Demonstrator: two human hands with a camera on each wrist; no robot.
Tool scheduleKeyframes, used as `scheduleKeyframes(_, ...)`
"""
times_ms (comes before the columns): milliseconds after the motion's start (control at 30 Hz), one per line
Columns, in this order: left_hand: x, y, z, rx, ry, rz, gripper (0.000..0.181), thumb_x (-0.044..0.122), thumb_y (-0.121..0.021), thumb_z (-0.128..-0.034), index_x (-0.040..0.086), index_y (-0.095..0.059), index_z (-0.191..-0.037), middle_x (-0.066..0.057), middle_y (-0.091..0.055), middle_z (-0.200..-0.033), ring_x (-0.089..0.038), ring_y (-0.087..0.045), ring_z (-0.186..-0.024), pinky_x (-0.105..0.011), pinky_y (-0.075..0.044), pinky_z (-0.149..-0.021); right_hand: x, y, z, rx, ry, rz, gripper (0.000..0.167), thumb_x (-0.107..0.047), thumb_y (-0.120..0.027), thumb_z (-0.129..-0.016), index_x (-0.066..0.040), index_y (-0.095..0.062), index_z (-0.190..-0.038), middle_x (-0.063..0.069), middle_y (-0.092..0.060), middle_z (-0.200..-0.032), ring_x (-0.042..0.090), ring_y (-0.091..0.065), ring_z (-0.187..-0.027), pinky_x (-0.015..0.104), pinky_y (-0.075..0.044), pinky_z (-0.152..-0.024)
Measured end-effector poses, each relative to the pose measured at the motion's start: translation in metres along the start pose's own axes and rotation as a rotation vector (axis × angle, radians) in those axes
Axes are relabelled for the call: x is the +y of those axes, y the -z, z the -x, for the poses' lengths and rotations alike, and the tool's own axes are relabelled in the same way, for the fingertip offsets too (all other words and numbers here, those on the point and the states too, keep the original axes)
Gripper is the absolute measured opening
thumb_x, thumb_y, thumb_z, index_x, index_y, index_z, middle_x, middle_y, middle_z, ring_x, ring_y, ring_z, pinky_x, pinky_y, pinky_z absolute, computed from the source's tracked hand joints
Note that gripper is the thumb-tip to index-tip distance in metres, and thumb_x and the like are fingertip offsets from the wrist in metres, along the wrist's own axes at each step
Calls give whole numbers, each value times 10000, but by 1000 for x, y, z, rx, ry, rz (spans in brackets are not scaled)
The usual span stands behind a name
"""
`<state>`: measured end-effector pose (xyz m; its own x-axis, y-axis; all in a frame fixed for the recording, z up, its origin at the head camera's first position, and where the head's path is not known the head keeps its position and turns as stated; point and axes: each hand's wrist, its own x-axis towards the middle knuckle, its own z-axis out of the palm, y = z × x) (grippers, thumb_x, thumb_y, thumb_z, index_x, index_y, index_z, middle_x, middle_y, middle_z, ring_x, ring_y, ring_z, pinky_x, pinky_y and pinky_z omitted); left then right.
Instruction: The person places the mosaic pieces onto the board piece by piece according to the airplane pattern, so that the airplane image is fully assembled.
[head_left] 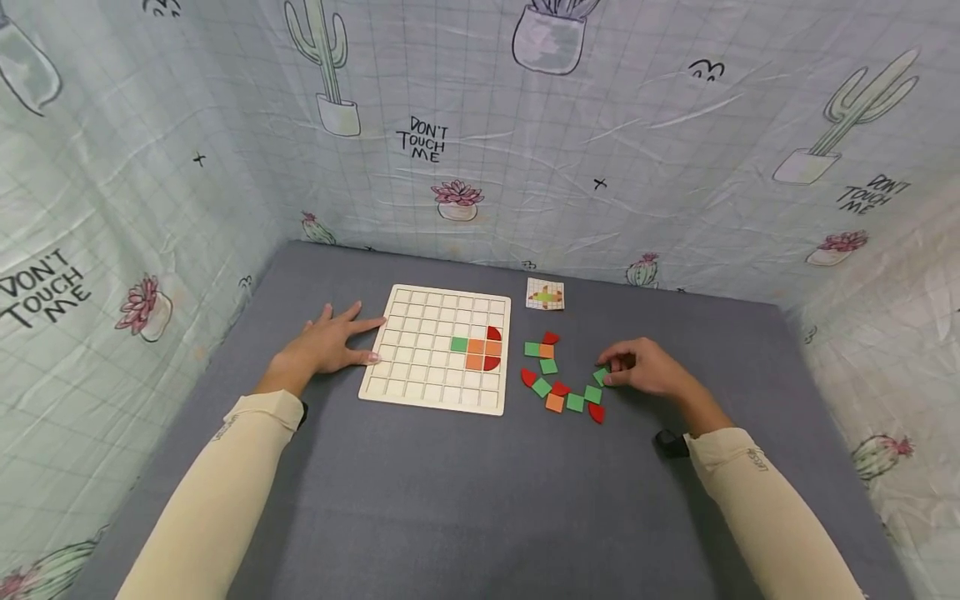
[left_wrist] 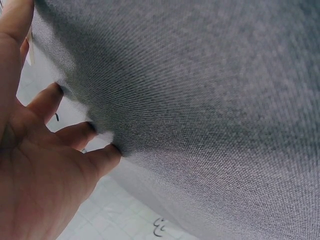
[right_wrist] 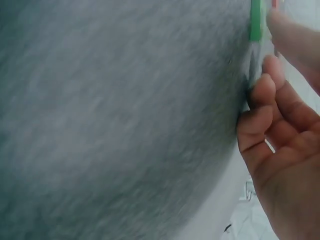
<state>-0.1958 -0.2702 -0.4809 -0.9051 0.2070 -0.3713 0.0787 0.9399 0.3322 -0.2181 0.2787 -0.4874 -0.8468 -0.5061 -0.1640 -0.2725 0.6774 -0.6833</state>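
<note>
The green tile [head_left: 601, 377] sits at the fingertips of the right hand [head_left: 643, 367], pinched between thumb and forefinger, with the other fingers curled in; whether it is lifted off the desk [head_left: 420, 492], I cannot tell.

Six pieces are set into the grid board [head_left: 416, 367], all toward its right edge: one green square [head_left: 459, 344], three orange squares [head_left: 475, 362] and two red quarter-rounds [head_left: 491, 363]. Counting the pinched tile, twelve are off the board, so the laying-out looks about a third done. The eleven loose pieces [head_left: 575, 403] lie scattered between the board and the right hand, some touching. A small patterned card [head_left: 545, 294] lies beyond them.

The green tile is well apart from the board, on the right of it. The left hand [head_left: 326, 343], fingers spread and grasping nothing, rests at the board's left edge, its thumb and forefinger touching it.
</note>
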Motion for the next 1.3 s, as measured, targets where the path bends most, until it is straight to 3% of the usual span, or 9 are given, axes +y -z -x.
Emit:
scheduleKeyframes(200, 2, 0, 0, -2, 3, 2, 839, 585, -676, -956, 323, -298, -1657, -201, -54, -1761, -627, 57, -1551, -809, -63, -1201, 5, 0, 4, -20, -24, 37, 303, -48, -853, -841, -27, -768, -1131, 70, -658, -900, 122, -538, -789, 249, -466, -680)
scheduleKeyframes(567, 3, 1, 0, -15, 9, 9, 837, 597, -666, -957, 329, -294, -1658, -193, -50, -1763, -622, 67, -1554, -805, -56, -1205, -1, -8, 5, 30, 14, 139, 160, -120, -853, -864, -40, -761, -967, 18, -674, -815, 83, -550, -711, 244, -475, -643)
scheduleKeyframes(800, 3, 1, 1, -13, 6, 14, 832, 589, -668, -959, 326, -299, -1657, -193, -55, -1763, -623, 61, -1554, -808, -59, -1202, -4, -10, 3, 71, 64, 222, 153, -133, -854, -848, -43, -774, -942, -12, -686, -782, 65, -558, -702, 253, -495, -652)
scheduleKeyframes(1067, 5, 3, 3, -19, 9, 18, 814, 549, -672, -976, 313, -295, -1659, -194, -46, -1763, -619, 61, -1557, -804, -56, -1206, -17, -10, -2, 77, 77, 217, 169, -152, -863, -845, -56, -795, -966, -11, -721, -804, 62, -586, -716, 245, -503, -648)
scheduleKeyframes(1300, 6, 3, 3, -16, 8, 6, 813, 550, -669, -977, 309, -299, -1659, -194, -53, -1763, -618, 49, -1559, -804, -71, -1207, -28, -14, -7, 73, 133, 196, 176, -157, -868, -843, -55, -799, -969, -19, -723, -802, 41, -593, -707, 236, -521, -652)
